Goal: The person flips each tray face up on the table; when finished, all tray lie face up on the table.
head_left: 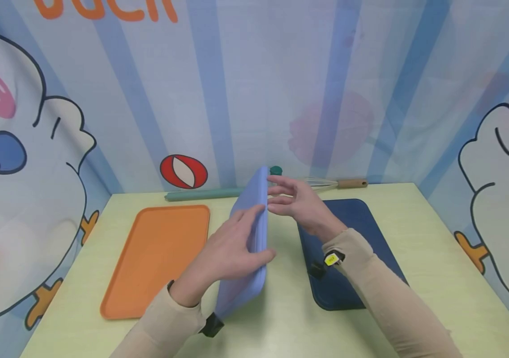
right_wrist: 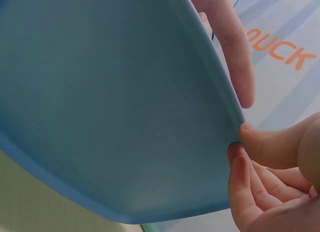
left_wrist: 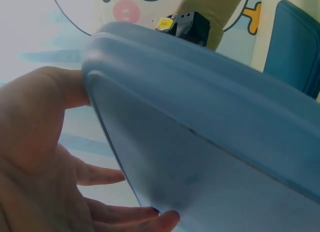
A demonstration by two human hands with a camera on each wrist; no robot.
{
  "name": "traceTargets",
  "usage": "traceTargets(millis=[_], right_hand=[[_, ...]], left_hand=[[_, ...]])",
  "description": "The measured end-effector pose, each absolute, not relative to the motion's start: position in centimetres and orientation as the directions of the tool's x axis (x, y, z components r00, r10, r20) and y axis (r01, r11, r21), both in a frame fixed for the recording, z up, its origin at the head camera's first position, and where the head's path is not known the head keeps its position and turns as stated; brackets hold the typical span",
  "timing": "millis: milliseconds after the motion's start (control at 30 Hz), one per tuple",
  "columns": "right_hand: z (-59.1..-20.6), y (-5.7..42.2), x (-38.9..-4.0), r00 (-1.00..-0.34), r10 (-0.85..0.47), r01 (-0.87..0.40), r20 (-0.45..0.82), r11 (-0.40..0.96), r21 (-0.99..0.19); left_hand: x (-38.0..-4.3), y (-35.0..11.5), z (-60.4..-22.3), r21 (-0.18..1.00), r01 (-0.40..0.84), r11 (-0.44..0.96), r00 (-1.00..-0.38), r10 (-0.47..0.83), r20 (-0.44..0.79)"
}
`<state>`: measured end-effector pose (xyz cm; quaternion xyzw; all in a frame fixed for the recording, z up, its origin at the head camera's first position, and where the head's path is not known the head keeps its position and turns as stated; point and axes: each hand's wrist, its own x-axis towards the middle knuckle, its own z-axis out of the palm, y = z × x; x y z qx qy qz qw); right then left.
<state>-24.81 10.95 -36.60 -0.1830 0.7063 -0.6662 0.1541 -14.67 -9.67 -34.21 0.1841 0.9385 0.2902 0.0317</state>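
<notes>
A light blue tray [head_left: 242, 278] stands on its side, tilted, above the middle of the table. My left hand [head_left: 229, 246] grips its upper rim, thumb on the right side and fingers on the left. The tray's outer face [left_wrist: 165, 157] fills much of the left wrist view. Farther along the rim, my right hand [head_left: 299, 204] pinches the edge between thumb [right_wrist: 272, 142] and fingers. Its hollow inner face [right_wrist: 115, 102] shows in the right wrist view. Part of the left hand [right_wrist: 235, 52] also reaches over the rim there.
An orange tray [head_left: 160, 258] lies flat on the left of the pale yellow table [head_left: 420, 248], a dark blue tray [head_left: 348, 209] on the right under my right forearm. Along the back lie a teal rolling pin [head_left: 205, 194], a whisk [head_left: 350, 183] and a green-topped thing [head_left: 275, 170]. A printed curtain [head_left: 258, 74] hangs behind.
</notes>
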Motion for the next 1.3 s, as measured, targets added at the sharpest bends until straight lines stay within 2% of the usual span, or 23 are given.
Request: traceTargets(millis=[633,1300], right_hand=[[-36.1,9.9,-25.1,-0.88,-0.474,-0.051,0.024,0.045,-0.998],[-35.6,9.1,-25.0,-0.872,-0.487,-0.052,0.056,-0.021,-0.998]], left_hand=[[-14.8,-10.4,-33.6,0.612,0.32,0.724,-0.935,0.344,0.082],[-14.6,-10.9,-33.4,0.68,0.302,0.668,-0.938,0.334,0.089]])
